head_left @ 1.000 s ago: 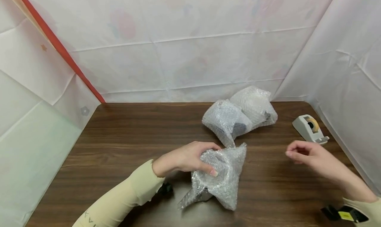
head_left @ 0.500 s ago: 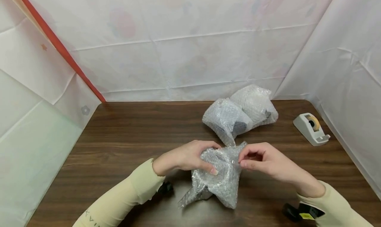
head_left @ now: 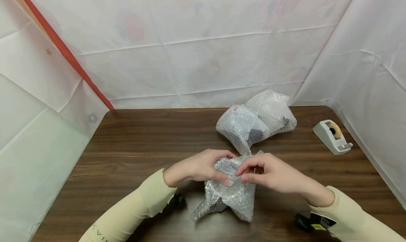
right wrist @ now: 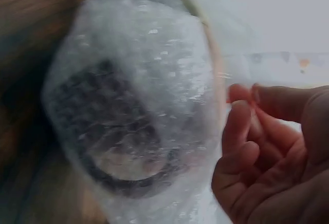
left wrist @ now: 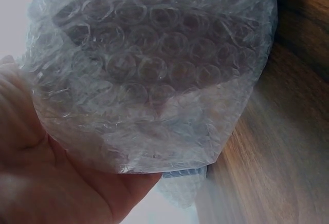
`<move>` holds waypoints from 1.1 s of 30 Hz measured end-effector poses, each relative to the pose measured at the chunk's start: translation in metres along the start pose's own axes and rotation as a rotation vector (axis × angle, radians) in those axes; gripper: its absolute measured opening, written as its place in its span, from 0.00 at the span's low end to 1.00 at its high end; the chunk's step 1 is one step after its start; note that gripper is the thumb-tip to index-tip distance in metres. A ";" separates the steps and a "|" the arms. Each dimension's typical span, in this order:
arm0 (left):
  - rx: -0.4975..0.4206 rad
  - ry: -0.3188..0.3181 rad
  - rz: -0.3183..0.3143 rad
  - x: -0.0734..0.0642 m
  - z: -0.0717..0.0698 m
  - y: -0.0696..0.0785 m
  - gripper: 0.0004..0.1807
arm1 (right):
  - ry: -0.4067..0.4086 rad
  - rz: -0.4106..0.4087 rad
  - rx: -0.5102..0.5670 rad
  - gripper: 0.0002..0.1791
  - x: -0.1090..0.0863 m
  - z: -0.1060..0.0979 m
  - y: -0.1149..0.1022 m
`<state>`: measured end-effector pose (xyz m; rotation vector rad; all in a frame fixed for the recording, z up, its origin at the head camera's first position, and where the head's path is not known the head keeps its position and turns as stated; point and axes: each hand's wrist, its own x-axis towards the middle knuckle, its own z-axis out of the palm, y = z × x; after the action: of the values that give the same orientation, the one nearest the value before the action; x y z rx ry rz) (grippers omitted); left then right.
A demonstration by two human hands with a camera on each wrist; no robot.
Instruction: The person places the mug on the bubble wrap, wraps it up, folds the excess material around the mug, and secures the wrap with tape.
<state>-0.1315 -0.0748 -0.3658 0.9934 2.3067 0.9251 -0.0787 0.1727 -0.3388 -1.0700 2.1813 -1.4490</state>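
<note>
A bubble-wrapped mug stands on the table; through the clear wrap in the right wrist view I see a dark loop like a handle. My left hand grips the bundle from the left, thumb and fingers curved over its top. Over the right side of the top, my right hand has thumb and forefinger pinched together. A faint clear edge at those fingertips in the right wrist view looks like a small piece of tape. The palm of the left hand shows against the wrap in the left wrist view.
Two more bubble-wrapped bundles lie behind, one nearer and one farther. A white tape dispenser stands at the right of the brown wooden table. Pale cloth hangs around the back and sides.
My right hand has come left from beside the tape dispenser to over the wrapped mug. The left hand has kept its grip in the same place.
</note>
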 end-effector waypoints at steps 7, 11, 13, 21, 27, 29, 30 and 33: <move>-0.007 -0.011 -0.001 0.002 0.000 0.000 0.37 | 0.031 0.034 -0.327 0.07 -0.001 0.002 -0.005; -0.016 -0.016 0.006 0.002 0.000 0.000 0.36 | 0.033 0.018 -0.426 0.06 0.000 0.004 -0.010; -0.016 -0.017 0.007 0.002 0.000 0.000 0.36 | 0.019 0.000 -0.494 0.06 0.000 0.005 -0.012; -0.019 -0.014 0.009 0.002 0.000 0.000 0.37 | -0.036 -0.077 -0.747 0.15 0.000 0.006 -0.017; -0.010 -0.023 -0.002 0.003 0.000 0.001 0.38 | -0.154 -0.002 -0.779 0.19 0.006 -0.003 -0.022; -0.011 -0.025 -0.007 0.003 0.000 0.000 0.38 | -0.199 0.032 -0.776 0.21 0.009 -0.007 -0.024; -0.012 -0.025 -0.008 0.003 0.000 0.000 0.38 | -0.218 0.051 -0.769 0.22 0.011 -0.009 -0.025; -0.018 -0.026 -0.012 0.002 0.000 0.000 0.38 | -0.246 0.089 -0.745 0.23 0.017 -0.014 -0.026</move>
<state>-0.1330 -0.0729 -0.3665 0.9777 2.2760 0.9218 -0.0881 0.1636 -0.3074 -1.2525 2.5816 -0.4064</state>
